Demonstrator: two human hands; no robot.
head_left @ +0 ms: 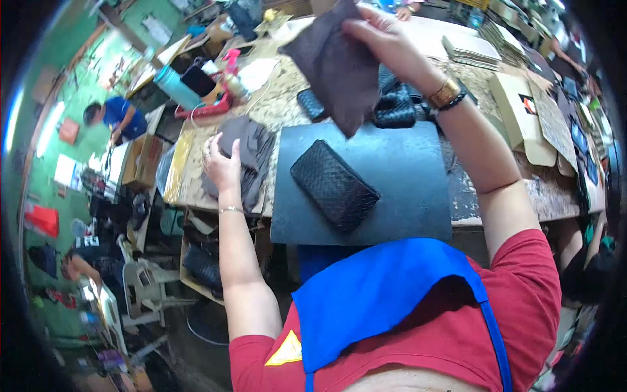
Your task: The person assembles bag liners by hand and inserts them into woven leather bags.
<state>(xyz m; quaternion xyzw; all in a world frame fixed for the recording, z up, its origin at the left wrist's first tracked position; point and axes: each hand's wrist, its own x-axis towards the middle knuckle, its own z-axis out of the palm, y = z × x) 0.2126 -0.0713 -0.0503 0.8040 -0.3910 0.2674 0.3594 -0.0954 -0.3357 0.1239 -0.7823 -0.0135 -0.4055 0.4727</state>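
My right hand (386,40) is raised over the far side of the table, fingers closed on the upper edge of a dark brown cloth piece (336,65) that hangs down. My left hand (222,163) lies on a pile of similar dark brown cloth (251,147), its thumb and fingers apart. Between my arms, a black woven-pattern pouch (334,185) rests at a slant on a dark flat board (418,189). Behind the hanging cloth are more black woven pouches (395,108), partly hidden by it.
A worn wooden table (473,98) carries stacked flat sheets (471,51) and an open cardboard box (516,111) at right. A blue-green bottle (177,87) and a red tray (204,110) stand at back left. Other people (121,117) sit beyond the left side.
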